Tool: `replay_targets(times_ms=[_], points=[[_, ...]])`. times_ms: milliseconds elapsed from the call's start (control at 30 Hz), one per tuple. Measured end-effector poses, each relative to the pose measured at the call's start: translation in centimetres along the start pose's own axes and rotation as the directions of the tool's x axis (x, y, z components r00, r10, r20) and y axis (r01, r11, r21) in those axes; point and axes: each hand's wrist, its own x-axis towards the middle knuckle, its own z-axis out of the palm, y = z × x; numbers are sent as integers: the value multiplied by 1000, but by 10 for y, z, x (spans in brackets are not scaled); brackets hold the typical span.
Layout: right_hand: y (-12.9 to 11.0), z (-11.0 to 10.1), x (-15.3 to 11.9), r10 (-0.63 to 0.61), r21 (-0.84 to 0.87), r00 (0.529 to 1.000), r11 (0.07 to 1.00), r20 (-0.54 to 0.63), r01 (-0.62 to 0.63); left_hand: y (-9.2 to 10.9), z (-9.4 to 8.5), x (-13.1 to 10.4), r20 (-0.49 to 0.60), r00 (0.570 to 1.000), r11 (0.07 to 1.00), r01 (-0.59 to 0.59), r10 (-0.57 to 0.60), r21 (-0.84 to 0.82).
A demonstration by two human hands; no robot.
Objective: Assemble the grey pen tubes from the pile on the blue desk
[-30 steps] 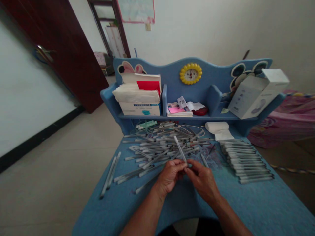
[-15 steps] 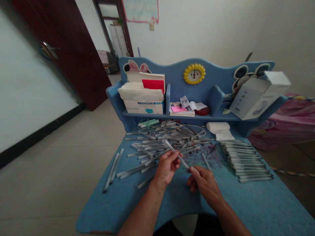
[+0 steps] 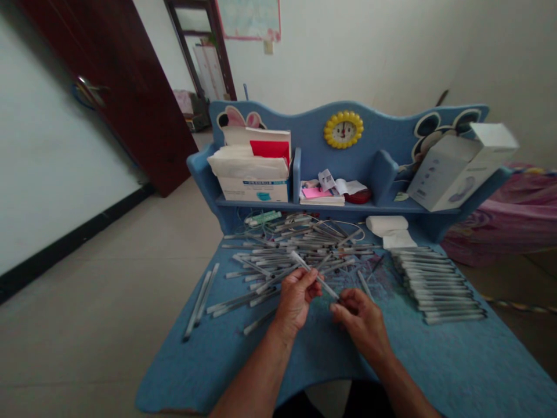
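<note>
A slim grey-white pen (image 3: 326, 285) slants between my two hands above the desk. My left hand (image 3: 298, 296) pinches it near the middle with thumb and fingers. At its dark lower end, the bent fingers and thumb of my right hand (image 3: 359, 319) close around the tip, which they partly hide. Behind my hands spreads a loose pile of similar pens (image 3: 278, 255), lying in many directions. Two more pens (image 3: 202, 302) lie apart at the left, and a single pen (image 3: 364, 284) rests just beyond my right hand.
Neatly stacked pens (image 3: 439, 284) lie at the right of the blue desk (image 3: 435, 366). A white paper roll (image 3: 386, 225) sits behind them. The raised shelf holds a paper-filled box (image 3: 255, 188), a notepad stack (image 3: 322, 200) and a tilted white box (image 3: 452, 174).
My right hand has turned at the pen's lower end, its fingers now higher and the thumb lower. My left hand keeps its hold with little movement.
</note>
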Motion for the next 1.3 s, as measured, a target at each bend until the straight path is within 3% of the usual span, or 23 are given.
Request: replay_targets(times_ms=[133, 333, 433, 600, 767, 1200, 1300], points=[[0, 1, 0, 70, 15, 995, 997, 75, -71, 0, 0, 1, 7, 1000, 1000, -19, 19, -11], [-5, 4, 1, 108, 222, 992, 968, 61, -119, 0, -1, 1, -10, 1000, 1000, -27, 27, -13], [-6, 5, 1, 175, 240, 980, 951, 96, -193, -1, -1, 2, -14, 999, 999, -38, 38, -13], [-8, 6, 0, 158, 305, 984, 936, 88, -178, -2, -3, 3, -13, 999, 999, -40, 40, -7], [-7, 5, 0, 216, 355, 967, 901, 135, -250, -2, -4, 3, -14, 999, 999, -47, 47, -6], [-6, 6, 3, 206, 387, 976, 896, 70, -217, -3, -3, 4, -35, 998, 999, -52, 52, -4], [-3, 3, 4, 195, 358, 980, 913, 38, -195, 2, -5, 7, -85, 994, 997, -76, 74, -22]])
